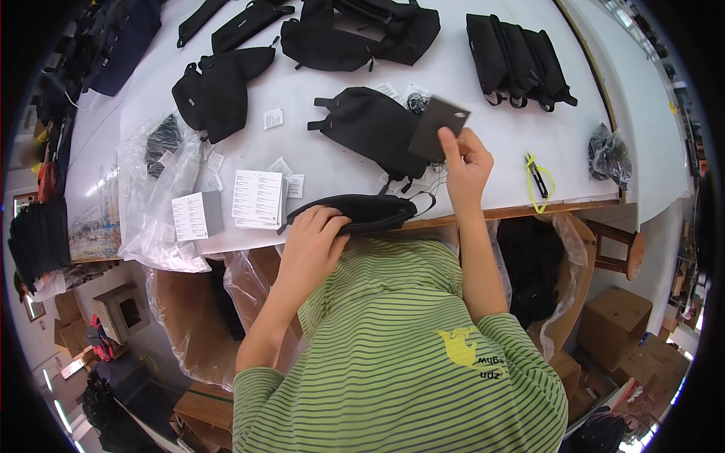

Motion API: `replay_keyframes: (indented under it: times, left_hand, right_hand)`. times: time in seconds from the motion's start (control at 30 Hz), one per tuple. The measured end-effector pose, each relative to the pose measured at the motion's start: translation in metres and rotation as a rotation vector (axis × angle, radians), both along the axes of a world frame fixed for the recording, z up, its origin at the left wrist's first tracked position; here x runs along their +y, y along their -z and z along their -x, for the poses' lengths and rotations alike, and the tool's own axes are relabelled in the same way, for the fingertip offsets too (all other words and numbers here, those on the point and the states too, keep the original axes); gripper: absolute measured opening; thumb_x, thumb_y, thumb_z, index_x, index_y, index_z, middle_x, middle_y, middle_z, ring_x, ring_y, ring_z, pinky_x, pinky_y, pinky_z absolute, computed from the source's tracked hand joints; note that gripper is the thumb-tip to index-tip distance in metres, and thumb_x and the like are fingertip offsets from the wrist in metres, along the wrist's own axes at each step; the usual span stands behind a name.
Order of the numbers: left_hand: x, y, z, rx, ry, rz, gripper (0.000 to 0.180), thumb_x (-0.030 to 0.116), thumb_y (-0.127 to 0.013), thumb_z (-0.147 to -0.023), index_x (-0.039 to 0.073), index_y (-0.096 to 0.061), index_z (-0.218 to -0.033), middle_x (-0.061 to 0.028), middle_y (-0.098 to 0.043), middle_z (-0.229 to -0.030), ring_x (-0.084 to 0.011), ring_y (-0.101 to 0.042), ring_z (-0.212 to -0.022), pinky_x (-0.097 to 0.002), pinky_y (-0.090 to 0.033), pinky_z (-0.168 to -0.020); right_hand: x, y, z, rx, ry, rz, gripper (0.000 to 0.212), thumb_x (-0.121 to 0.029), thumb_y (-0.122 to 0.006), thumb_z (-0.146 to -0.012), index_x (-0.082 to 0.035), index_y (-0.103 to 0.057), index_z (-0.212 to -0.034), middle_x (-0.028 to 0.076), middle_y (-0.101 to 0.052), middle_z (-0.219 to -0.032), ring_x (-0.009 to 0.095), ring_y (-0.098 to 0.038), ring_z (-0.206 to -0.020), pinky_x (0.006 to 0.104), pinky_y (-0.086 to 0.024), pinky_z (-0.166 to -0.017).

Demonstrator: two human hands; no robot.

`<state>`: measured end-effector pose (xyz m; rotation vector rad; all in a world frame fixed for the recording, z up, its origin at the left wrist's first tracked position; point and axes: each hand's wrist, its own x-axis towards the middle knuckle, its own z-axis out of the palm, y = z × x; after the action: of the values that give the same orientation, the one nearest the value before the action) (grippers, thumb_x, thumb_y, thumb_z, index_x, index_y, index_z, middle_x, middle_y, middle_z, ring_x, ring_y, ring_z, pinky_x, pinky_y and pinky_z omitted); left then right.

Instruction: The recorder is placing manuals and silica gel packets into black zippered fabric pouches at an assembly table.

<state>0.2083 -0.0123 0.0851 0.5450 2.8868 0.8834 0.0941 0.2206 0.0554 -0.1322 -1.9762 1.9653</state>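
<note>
At the table's near edge, my left hand (313,238) grips the rim of a black pouch bag (370,213), whose long opening faces up. My right hand (467,166) is raised to the right of it, pinching a dark grey card tag (436,128) between thumb and fingers. A cord runs from near the bag's right end up toward the right hand; where it ends is hidden. Just beyond lies another black bag (370,127), flat on the white table (302,174). A bundle of black cord (417,103) rests beside the tag.
Stacks of white printed cards (258,198) and clear plastic bags (155,196) lie at the left. More black bags (521,62) are spread across the far side. A black cutter with a yellow loop (538,180) lies right. Plastic-lined cartons (189,317) stand below the table edge.
</note>
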Motion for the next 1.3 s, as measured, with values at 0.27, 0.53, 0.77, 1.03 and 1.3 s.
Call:
replay_keyframes:
  times: [0.27, 0.53, 0.77, 1.03, 1.3]
  left_hand:
    - [0.012, 0.025, -0.021, 0.135, -0.404, -0.172, 0.052, 0.012, -0.076, -0.073, 0.003, -0.051, -0.118, -0.0146, -0.055, -0.121, -0.0328, -0.05, -0.114, -0.0434, -0.037, -0.096]
    - [0.009, 0.029, -0.013, 0.335, -0.251, -0.129, 0.055, 0.004, -0.073, -0.07, 0.006, -0.054, -0.121, -0.01, -0.055, -0.122, -0.031, -0.053, -0.108, -0.0414, -0.041, -0.092]
    - [0.002, 0.03, 0.0, 0.265, -0.144, -0.03, 0.025, 0.006, -0.068, -0.072, 0.007, -0.063, -0.097, -0.0057, -0.059, -0.087, -0.0254, -0.056, -0.087, -0.0376, -0.044, -0.08]
    - [-0.026, -0.001, 0.055, 0.054, -0.254, -0.323, 0.01, 0.014, -0.063, -0.085, 0.006, -0.064, -0.09, -0.0087, -0.063, -0.091, -0.029, -0.057, -0.092, -0.0373, -0.046, -0.083]
    - [-0.126, 0.04, 0.147, -0.423, -0.278, 0.208, 0.023, 0.02, -0.076, -0.07, 0.005, -0.07, -0.085, -0.0096, -0.069, -0.087, -0.0233, -0.064, -0.082, -0.0345, -0.051, -0.073]
  right_hand:
    - [-0.039, -0.024, -0.038, 0.3, -0.658, -0.708, 0.021, -0.028, -0.077, -0.076, -0.009, -0.071, -0.069, 0.007, -0.057, -0.053, 0.022, -0.055, -0.046, 0.0318, -0.038, -0.044]
    - [-0.045, 0.001, -0.044, 0.221, -0.862, -1.287, 0.035, -0.046, -0.065, -0.083, -0.015, -0.072, -0.069, 0.008, -0.056, -0.049, 0.025, -0.057, -0.045, 0.035, -0.043, -0.047]
    - [-0.033, -0.017, -0.037, 0.32, -0.947, -1.275, 0.033, -0.045, -0.065, -0.083, -0.012, -0.071, -0.082, 0.007, -0.058, -0.053, 0.027, -0.059, -0.05, 0.0369, -0.045, -0.052]
    - [-0.025, -0.005, -0.033, 0.3, -1.024, -1.236, 0.022, -0.034, -0.069, -0.081, -0.012, -0.069, -0.079, 0.007, -0.059, -0.055, 0.027, -0.06, -0.053, 0.0381, -0.046, -0.053]
    - [-0.023, -0.009, -0.03, 0.319, -1.009, -1.2, 0.02, -0.033, -0.071, -0.079, -0.014, -0.074, -0.082, 0.009, -0.06, -0.056, 0.028, -0.06, -0.054, 0.0378, -0.047, -0.055]
